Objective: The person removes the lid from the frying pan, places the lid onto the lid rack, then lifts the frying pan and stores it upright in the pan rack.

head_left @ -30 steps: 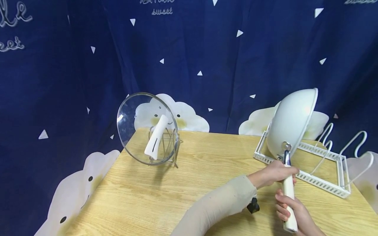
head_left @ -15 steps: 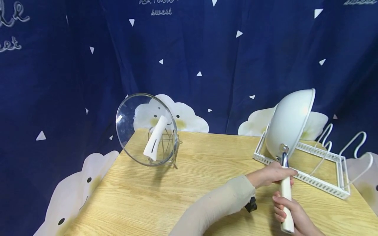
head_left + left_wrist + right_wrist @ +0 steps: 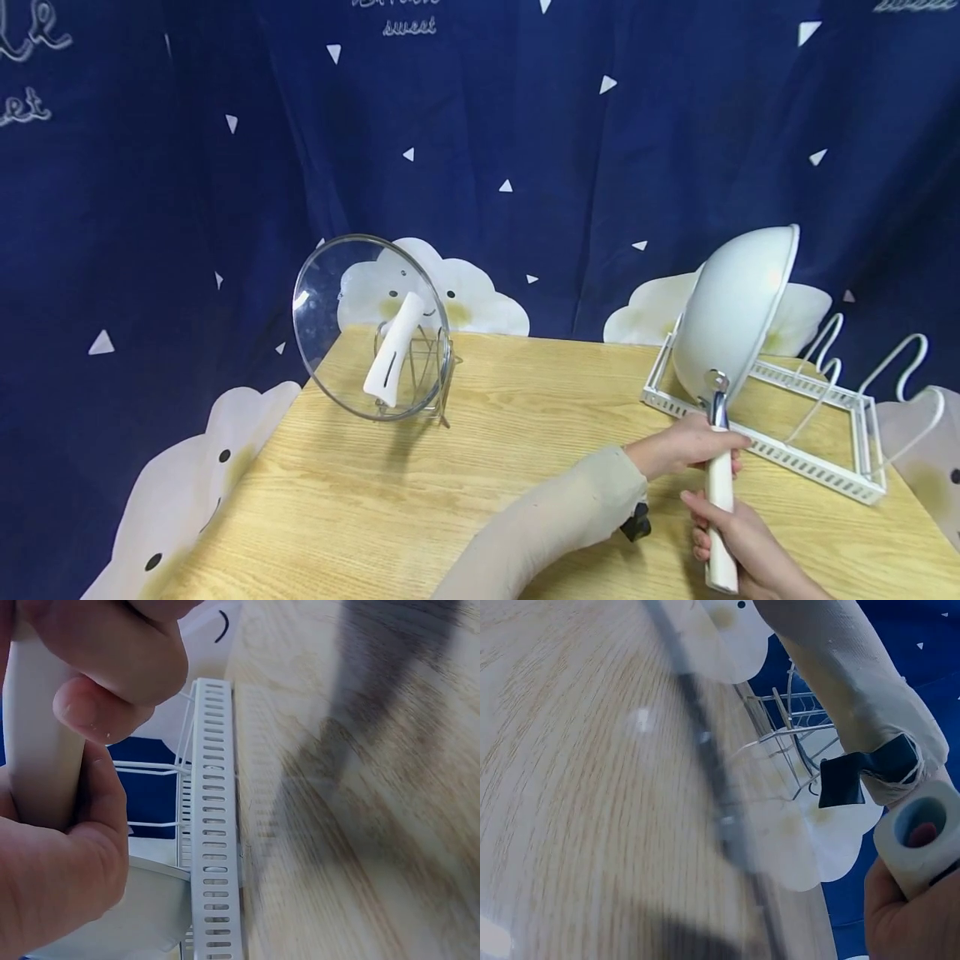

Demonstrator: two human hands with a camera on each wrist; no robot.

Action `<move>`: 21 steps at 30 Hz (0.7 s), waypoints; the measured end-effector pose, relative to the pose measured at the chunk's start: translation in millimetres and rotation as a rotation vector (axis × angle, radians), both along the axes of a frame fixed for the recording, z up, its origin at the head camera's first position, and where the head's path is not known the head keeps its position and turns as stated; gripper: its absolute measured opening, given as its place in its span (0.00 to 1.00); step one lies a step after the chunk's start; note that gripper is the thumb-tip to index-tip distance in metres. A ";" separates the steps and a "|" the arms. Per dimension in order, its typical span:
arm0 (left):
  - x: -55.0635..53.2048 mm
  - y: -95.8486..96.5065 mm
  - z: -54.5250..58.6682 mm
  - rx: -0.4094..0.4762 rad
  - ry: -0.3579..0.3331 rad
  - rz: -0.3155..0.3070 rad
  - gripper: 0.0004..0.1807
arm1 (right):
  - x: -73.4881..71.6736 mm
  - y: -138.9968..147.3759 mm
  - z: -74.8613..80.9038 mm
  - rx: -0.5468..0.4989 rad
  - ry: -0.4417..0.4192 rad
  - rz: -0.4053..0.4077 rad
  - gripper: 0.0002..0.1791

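A white wok (image 3: 731,308) stands tilted on its side in the head view, its outside facing left, over the left part of a white metal rack (image 3: 813,469). Its long cream handle (image 3: 720,483) points toward me. My left hand (image 3: 692,442) grips the handle close to the metal neck. Lower down, my right hand (image 3: 738,537) holds the handle near its end, fingers curled around the far side. In the left wrist view, the wok's rim (image 3: 154,866) appears beside the slotted rail. The handle's hollow end (image 3: 922,825) shows in the right wrist view.
A glass lid (image 3: 330,333) with a white grip (image 3: 396,350) leans upright in a small wire stand (image 3: 447,387) at the table's back left. White curved dividers (image 3: 911,367) rise from the rack's right side. A dark blue curtain (image 3: 465,108) hangs behind the wooden table (image 3: 375,508).
The handle and both hands have shifted slightly left, with the handle's end swinging most. The wok has moved a little left too. Both hands keep their hold; the lid stays in its stand.
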State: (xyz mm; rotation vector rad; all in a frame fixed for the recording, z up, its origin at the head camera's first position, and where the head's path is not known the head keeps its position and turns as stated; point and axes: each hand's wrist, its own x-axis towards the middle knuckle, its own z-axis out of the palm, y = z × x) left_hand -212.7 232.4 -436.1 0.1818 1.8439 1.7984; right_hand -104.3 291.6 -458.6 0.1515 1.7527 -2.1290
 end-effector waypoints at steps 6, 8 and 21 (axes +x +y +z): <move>-0.5 0.7 -4.8 0.004 0.004 -0.005 0.13 | 0.0 -1.1 -6.6 0.025 0.019 -0.035 0.08; -1.0 0.3 -5.5 0.004 0.007 -0.008 0.13 | -0.5 -1.2 -7.3 0.033 0.015 -0.036 0.08; 0.8 -0.3 -5.9 0.015 -0.002 -0.008 0.13 | -0.7 -1.9 -3.1 0.046 -0.037 -0.045 0.07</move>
